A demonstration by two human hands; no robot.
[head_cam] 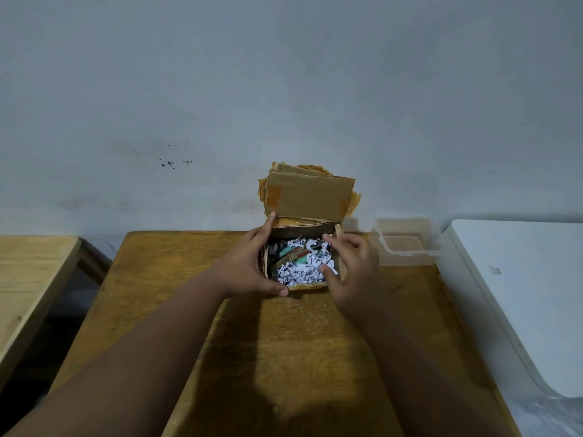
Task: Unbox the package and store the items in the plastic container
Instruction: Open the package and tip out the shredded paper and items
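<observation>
A small cardboard box (307,197) stands on the wooden table (303,342) with its flaps raised toward the wall. Inside lies white shredded paper (299,271) with green and brown items (288,252) partly buried in it. My left hand (249,266) grips the box's left wall, thumb at the near corner, index finger up at the flap. My right hand (350,263) hovers at the box's right side, fingers spread over the paper, holding nothing. A clear plastic container (407,244) sits empty to the right of the box.
A white surface (520,294) adjoins the table on the right, touching the container's side. Another light wooden table (28,279) stands to the left across a dark gap. A grey wall rises directly behind the box.
</observation>
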